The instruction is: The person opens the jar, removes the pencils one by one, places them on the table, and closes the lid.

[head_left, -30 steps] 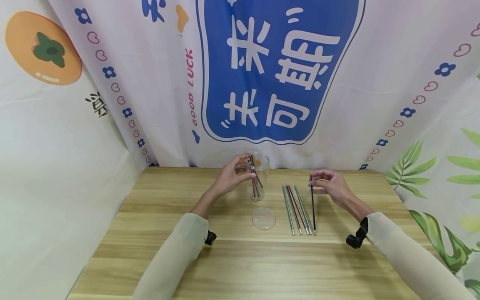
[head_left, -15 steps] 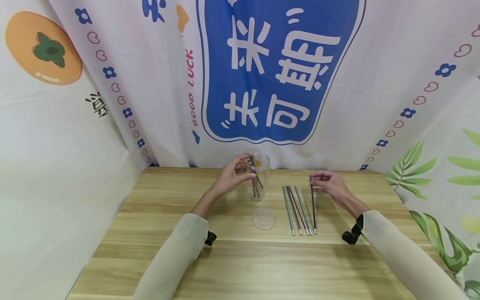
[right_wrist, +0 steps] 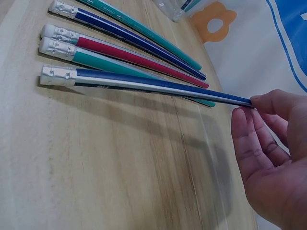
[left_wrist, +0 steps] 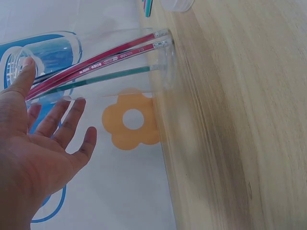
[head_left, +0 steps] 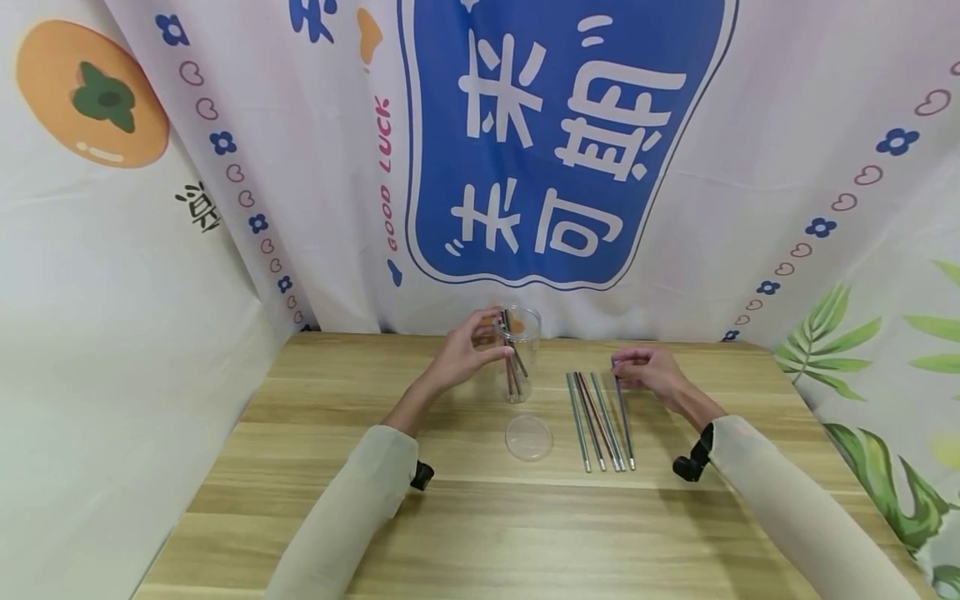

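My left hand [head_left: 465,354] holds a clear jar [head_left: 535,354] upright near the table's back edge, thumb and fingers on opposite sides of its upper part. Inside lean several pencils; a red one [left_wrist: 122,56] and a green one [left_wrist: 110,76] show in the left wrist view, eraser ends down. My right hand [head_left: 656,377] pinches the far end of a blue-and-silver pencil [right_wrist: 144,85] between thumb and fingertips. That end is lifted, while its white eraser end sits low by the table. Just left of it, several pencils [right_wrist: 134,51] lie side by side, erasers toward me.
A round clear lid [head_left: 528,438] lies flat on the wooden table [head_left: 480,533], in front of the jar. Behind the table's back edge hangs a printed cloth [head_left: 345,283], close to the jar.
My right hand has shifted slightly left and toward me, bringing the upper end of the blue pencil nearer the row. My left hand and the jar have stayed in place.
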Tool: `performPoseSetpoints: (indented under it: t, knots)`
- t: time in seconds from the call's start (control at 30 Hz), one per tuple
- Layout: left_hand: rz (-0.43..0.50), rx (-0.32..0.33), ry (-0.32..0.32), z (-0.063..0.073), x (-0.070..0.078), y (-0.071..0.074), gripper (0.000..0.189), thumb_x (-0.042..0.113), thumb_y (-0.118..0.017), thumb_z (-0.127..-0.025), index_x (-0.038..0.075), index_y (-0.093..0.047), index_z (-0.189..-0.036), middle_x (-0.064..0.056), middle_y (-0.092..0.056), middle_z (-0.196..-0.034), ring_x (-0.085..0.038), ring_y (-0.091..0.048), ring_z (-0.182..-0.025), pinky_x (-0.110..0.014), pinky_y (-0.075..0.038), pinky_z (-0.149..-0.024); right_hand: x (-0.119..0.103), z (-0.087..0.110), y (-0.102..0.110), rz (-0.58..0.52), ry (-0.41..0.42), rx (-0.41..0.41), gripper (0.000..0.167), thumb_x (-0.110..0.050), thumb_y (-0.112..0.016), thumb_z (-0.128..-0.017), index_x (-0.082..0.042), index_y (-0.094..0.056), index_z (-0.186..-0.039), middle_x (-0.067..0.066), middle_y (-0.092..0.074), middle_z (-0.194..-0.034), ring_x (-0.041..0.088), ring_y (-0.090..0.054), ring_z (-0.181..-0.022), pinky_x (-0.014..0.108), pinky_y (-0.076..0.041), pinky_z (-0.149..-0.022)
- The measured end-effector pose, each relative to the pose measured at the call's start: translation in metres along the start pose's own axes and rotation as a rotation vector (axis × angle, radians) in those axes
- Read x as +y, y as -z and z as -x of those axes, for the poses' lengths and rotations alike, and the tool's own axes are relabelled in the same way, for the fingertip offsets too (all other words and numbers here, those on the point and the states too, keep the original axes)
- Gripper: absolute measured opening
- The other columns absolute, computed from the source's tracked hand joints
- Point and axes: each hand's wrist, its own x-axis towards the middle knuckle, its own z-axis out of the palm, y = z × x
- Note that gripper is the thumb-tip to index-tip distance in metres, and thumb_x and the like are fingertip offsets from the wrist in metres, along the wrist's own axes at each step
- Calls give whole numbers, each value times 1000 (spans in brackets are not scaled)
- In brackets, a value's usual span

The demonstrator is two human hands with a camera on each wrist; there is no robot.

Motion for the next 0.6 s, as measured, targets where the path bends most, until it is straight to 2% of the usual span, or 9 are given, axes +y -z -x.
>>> performPoseSetpoints:
  t: [0.17, 0.33, 0.6]
  knots:
    - [2, 0, 3, 0, 0, 0, 72, 20, -84, -93, 15, -48, -156, -14, -64, -146, -33, -63, -134, -48, -54, -111, 3, -2, -3, 13, -39, 1, 39, 6, -70, -98, 17, -58, -133, 18, -76, -109, 18, -76, -89, 31, -65, -83]
    - [-2, 1, 5, 0, 0, -1, 72, 19, -84, -93, 14, -48, -155, -15, -62, -148, -34, -62, -134, -48, -55, -109, 5, -6, -7, 15, -77, -3, 40, 7, -69, -97, 17, -57, -134, 13, -76, -106, 16, -75, -88, 33, -65, -84]
    - [-17, 4, 8, -1, 0, -1, 71, 19, -84, -94, 14, -48, -155, -16, -60, -150, -34, -62, -134, -49, -55, -108, 6, -11, -11, 81, -88, -13, 39, 6, -69, -98, 18, -58, -133, 23, -73, -115, 16, -74, -87, 33, -66, -82]
